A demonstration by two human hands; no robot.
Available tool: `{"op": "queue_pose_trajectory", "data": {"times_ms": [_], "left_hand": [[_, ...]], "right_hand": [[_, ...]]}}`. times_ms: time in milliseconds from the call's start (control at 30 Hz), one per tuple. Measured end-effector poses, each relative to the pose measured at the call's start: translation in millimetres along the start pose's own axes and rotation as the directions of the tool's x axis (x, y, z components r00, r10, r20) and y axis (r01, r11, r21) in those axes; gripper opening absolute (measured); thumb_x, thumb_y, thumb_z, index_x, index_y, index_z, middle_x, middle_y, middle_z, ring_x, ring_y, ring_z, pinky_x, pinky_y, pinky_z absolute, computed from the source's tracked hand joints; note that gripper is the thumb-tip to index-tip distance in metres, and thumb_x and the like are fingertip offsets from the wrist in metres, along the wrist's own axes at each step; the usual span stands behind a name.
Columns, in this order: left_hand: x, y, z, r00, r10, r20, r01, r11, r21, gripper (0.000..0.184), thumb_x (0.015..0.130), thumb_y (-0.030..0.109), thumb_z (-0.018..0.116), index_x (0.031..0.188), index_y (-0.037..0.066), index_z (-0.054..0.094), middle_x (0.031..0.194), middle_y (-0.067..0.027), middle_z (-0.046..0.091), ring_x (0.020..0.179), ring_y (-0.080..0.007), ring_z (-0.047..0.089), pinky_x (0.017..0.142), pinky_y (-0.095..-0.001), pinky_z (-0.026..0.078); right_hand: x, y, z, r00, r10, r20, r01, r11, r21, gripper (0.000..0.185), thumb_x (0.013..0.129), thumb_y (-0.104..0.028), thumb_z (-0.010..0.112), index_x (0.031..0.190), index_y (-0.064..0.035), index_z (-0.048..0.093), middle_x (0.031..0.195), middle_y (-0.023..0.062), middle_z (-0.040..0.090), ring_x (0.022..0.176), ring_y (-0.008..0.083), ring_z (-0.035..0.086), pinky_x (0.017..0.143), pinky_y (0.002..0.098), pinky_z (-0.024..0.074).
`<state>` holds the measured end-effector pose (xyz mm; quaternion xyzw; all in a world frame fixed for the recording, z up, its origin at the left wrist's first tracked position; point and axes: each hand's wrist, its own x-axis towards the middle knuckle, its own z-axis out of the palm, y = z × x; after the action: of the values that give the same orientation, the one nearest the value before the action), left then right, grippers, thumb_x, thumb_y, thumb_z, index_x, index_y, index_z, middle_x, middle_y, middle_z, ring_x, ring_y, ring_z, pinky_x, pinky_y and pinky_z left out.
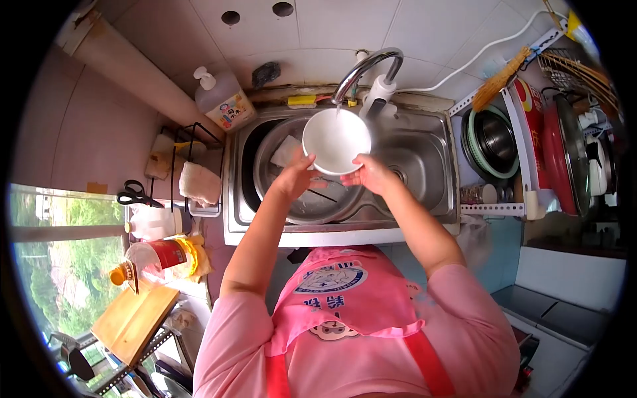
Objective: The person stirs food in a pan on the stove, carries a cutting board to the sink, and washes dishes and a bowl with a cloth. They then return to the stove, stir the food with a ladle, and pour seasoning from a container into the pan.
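Note:
A white bowl point(336, 140) is held under the curved chrome faucet point(367, 71), with a thin stream of water falling into it. My left hand point(296, 177) grips the bowl's lower left rim, and my right hand point(373, 174) grips its lower right rim. Below the bowl, a large round metal basin point(269, 192) stands in the left part of the steel sink point(424, 142). Inside the basin are water, a whitish cloth or sponge point(285, 150) and a thin dark stick point(322, 196).
A soap pump bottle point(225, 103) stands behind the sink at left. Sponges point(199, 184) and black scissors point(138, 194) are at the left rack. Stacked bowls point(494, 142) and a red pan point(557, 156) fill the right shelf. A wooden board point(135, 322) lies at lower left.

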<state>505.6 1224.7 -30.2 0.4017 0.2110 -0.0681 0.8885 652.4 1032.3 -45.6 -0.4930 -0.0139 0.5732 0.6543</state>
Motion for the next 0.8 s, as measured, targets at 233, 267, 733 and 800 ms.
{"op": "queue_pose_trajectory", "data": {"times_ms": [233, 267, 733, 800], "left_hand": [[-25, 9, -33, 0.999, 0.019, 0.047, -0.018, 0.999, -0.032, 0.072, 0.083, 0.044, 0.066, 0.14, 0.017, 0.032, 0.13, -0.0076, 0.051, 0.11, -0.0275, 0.057, 0.08, -0.0454, 0.053], [-13, 5, -37, 0.999, 0.013, 0.048, -0.012, 1.0, -0.028, 0.072, 0.083, 0.044, 0.066, 0.14, 0.017, 0.032, 0.13, -0.0076, 0.051, 0.11, -0.0275, 0.057, 0.08, -0.0454, 0.053], [5, 14, -23, 0.988, -0.023, -0.15, 0.058, 0.971, 0.234, 0.062, 0.085, 0.031, 0.065, 0.136, 0.01, 0.036, 0.13, -0.0116, 0.046, 0.108, -0.0259, 0.053, 0.078, -0.0441, 0.054], [0, 26, -24, 0.983, 0.032, -0.181, 0.021, 0.959, 0.284, 0.066, 0.084, 0.03, 0.068, 0.137, 0.007, 0.037, 0.121, -0.0115, 0.054, 0.1, -0.0233, 0.057, 0.076, -0.041, 0.053]], "right_hand": [[9, 19, 38, 0.999, 0.01, 0.035, -0.013, 0.997, 0.074, 0.042, 0.088, -0.027, 0.053, 0.116, 0.0046, 0.05, 0.095, 0.0199, 0.066, 0.083, 0.0305, 0.068, 0.08, 0.0435, 0.0555], [12, 17, 36, 1.0, 0.008, 0.015, -0.009, 0.997, 0.075, 0.042, 0.089, -0.029, 0.052, 0.115, 0.0045, 0.051, 0.095, 0.0195, 0.066, 0.083, 0.0295, 0.068, 0.082, 0.0429, 0.055], [0, 7, 41, 0.851, -0.45, -0.272, 0.253, 0.804, -0.538, 0.052, 0.083, -0.004, 0.048, 0.134, 0.001, 0.038, 0.114, 0.0226, 0.06, 0.104, 0.0346, 0.062, 0.087, 0.0406, 0.0514], [-10, 0, 46, 0.711, -0.672, -0.206, 0.29, 0.547, -0.785, 0.058, 0.08, 0.002, 0.048, 0.137, 0.0002, 0.036, 0.118, 0.0223, 0.059, 0.111, 0.0358, 0.058, 0.092, 0.0375, 0.0474]]}}
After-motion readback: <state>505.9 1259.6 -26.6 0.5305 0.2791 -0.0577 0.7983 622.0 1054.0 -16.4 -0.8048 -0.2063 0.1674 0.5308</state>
